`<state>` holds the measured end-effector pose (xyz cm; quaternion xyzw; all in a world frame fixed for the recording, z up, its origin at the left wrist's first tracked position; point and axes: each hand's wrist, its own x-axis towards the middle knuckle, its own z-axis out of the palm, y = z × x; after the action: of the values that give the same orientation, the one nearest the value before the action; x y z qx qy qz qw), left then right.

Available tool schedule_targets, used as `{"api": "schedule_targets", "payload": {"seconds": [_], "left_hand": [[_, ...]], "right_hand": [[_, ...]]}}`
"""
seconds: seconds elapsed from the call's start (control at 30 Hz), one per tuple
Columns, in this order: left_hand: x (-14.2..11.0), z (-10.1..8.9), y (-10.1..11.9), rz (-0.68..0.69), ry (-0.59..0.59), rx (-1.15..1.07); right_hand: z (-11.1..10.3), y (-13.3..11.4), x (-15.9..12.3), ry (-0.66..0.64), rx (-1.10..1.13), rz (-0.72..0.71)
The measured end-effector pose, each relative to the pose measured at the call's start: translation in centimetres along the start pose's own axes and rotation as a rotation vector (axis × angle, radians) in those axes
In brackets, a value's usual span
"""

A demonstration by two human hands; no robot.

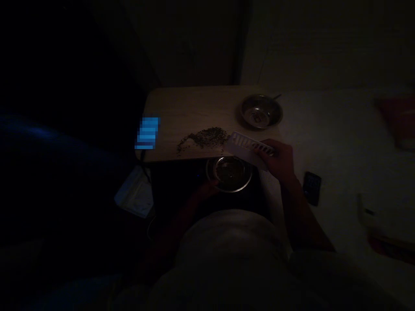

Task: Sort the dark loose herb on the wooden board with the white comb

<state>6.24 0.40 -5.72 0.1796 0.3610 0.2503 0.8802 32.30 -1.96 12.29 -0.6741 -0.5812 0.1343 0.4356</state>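
The scene is very dark. My right hand (280, 160) is closed around a pale, flat tool with a row of slots (241, 149), whose exact kind I cannot make out. Its far end touches or hovers at the right edge of a pile of chopped green herbs (207, 137) on the wooden table (194, 103). Just below the table's front edge, a metal bowl (238, 188) sits close to my body. My left hand (210, 188) grips the bowl's left rim, its fingers mostly lost in shadow.
A second metal bowl (261, 114) with a utensil handle over its rim stands at the table's back right. A lit screen (147, 133), blurred into blocks, is at the left edge. A dark phone-like object (312, 188) lies right of my forearm. A pale box-like object (136, 192) is lower left.
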Motion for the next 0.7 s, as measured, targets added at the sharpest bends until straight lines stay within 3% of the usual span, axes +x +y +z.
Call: {"api": "schedule_targets", "payload": {"seconds": [0.37,0.7], "left_hand": [[-0.5,1.1,0.5,0.026,-0.062,-0.052],[-0.2,0.6,0.2,0.01,0.007,-0.028]], "right_hand": [[0.2,0.0,-0.1,-0.017,0.005,-0.02],[0.3,-0.1,-0.1,-0.032,0.036,-0.024]]}}
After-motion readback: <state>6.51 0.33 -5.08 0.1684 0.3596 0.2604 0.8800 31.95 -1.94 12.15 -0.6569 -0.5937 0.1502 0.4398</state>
